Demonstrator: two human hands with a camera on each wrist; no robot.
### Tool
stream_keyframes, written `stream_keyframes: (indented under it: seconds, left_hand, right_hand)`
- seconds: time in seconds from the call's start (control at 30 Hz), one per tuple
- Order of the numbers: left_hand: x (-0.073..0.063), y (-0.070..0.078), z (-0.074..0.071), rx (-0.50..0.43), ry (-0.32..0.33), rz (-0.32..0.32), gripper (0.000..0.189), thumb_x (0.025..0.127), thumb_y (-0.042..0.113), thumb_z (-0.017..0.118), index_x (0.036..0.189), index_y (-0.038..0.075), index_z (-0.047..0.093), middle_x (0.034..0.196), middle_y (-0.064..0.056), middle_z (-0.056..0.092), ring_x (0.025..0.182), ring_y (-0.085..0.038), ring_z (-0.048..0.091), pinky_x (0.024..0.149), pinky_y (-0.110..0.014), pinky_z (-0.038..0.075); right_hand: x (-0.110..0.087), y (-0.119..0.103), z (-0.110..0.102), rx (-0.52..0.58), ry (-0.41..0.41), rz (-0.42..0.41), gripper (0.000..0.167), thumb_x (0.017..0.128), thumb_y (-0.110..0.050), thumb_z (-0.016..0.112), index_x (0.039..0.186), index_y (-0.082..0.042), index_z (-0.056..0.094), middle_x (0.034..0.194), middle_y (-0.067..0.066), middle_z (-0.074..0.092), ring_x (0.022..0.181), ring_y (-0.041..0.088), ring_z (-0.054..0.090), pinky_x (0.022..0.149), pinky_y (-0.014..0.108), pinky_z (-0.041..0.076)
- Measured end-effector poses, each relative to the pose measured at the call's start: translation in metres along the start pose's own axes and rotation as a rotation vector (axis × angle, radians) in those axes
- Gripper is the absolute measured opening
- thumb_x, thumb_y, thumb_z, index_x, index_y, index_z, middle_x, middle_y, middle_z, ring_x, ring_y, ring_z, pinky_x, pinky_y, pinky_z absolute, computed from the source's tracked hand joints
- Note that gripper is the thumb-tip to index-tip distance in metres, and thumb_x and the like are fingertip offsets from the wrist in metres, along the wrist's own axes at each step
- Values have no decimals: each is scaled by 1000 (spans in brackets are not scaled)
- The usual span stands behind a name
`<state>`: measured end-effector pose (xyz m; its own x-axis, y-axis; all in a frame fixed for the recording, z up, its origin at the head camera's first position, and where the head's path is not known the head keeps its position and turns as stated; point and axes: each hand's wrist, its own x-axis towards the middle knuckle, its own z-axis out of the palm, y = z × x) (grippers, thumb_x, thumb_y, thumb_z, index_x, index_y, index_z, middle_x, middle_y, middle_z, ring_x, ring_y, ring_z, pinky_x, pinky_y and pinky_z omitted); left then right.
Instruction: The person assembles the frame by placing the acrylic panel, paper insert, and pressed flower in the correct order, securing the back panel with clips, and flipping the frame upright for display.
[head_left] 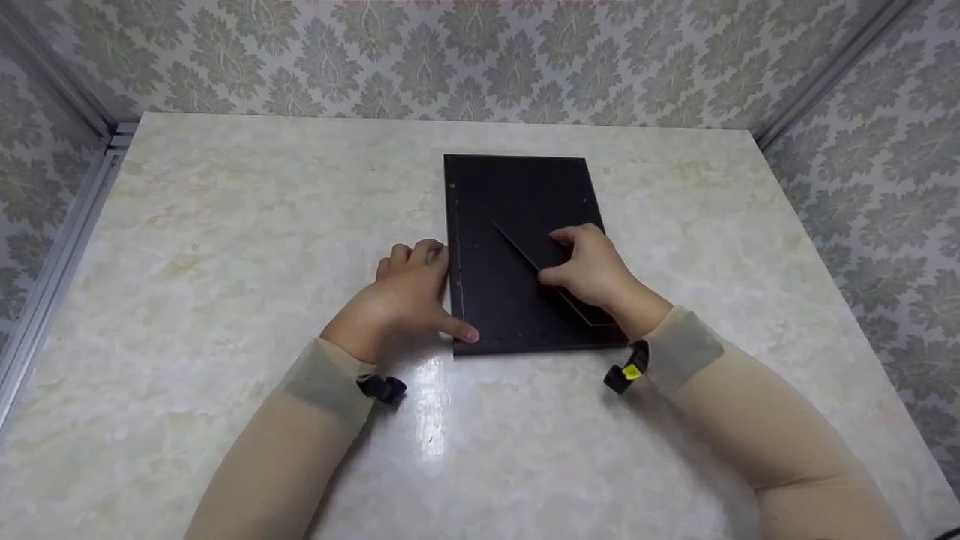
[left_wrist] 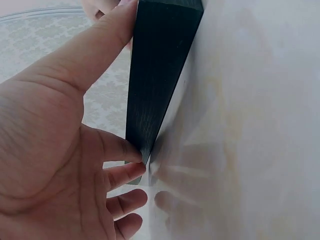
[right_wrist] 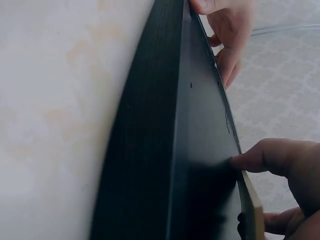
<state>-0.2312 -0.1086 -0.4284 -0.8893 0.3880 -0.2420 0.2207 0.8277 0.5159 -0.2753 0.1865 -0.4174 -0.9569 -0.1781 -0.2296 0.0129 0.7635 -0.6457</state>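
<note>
A flat black rectangular piece that looks like a picture frame lying back up (head_left: 517, 180) rests on the table, its narrow sides running left to right. Along its left side lies my left hand (head_left: 409, 292), thumb on the lower left corner and fingertips against the outer side. In the left wrist view those fingers (left_wrist: 125, 177) are only slightly bent. My right hand (head_left: 592, 270) pinches a thin black panel (head_left: 570, 296) between thumb and fingers. That panel stands tilted over the frame's lower right part and shows a pale cut edge (right_wrist: 258, 222). Its far side is hidden by the hand.
The marbled table (head_left: 225, 225) extends around the frame. Patterned wallpaper (head_left: 420, 60) rises behind it and on both sides. Small metal tabs or holes show along the frame's left rim. A black strap with a clip (head_left: 382, 388) sits on the left wrist.
</note>
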Motion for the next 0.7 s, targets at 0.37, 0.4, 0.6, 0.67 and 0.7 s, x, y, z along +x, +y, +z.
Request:
stream_keyframes:
  seconds: [0.37, 0.4, 0.6, 0.67, 0.7]
  left_hand:
    - [11, -10, 1, -367, 99, 2, 46, 108, 25, 76, 148, 2, 74, 131, -22, 80, 116, -35, 78, 104, -45, 63]
    - [12, -10, 2, -416, 101, -16, 46, 108, 22, 75, 150, 3, 72, 129, -21, 82, 109, -31, 80, 98, -41, 65]
    - [15, -10, 3, -659, 148, -77, 56, 108, 15, 75, 160, 2, 60, 139, -19, 80, 113, -21, 82, 88, -25, 67]
    - [15, -9, 3, -714, 153, -86, 57, 108, 12, 75, 161, 2, 59, 142, -20, 78, 113, -22, 83, 89, -27, 69]
    - [15, -9, 3, -737, 154, -91, 57, 108, 10, 75, 161, 2, 59, 142, -20, 78, 109, -21, 83, 88, -28, 70]
  right_hand:
    - [-3, 3, 0, -28, 33, -58, 77, 89, -14, 78, 161, 4, 57, 161, 26, 53, 143, 40, 58, 126, 52, 51]
    - [-3, 2, 0, -28, 34, -62, 77, 89, -14, 78, 161, 5, 57, 161, 26, 53, 143, 40, 58, 126, 52, 52]
    - [-2, 0, -2, -22, 77, -71, 79, 89, -17, 79, 161, 4, 57, 162, 26, 51, 142, 40, 56, 127, 53, 50]
    - [-2, -2, -3, -32, 93, -80, 79, 87, -17, 79, 161, 4, 57, 161, 26, 51, 143, 41, 55, 127, 53, 49]
    - [-3, -3, -3, -37, 101, -86, 80, 87, -17, 79, 161, 4, 57, 161, 26, 51, 144, 41, 54, 128, 53, 48]
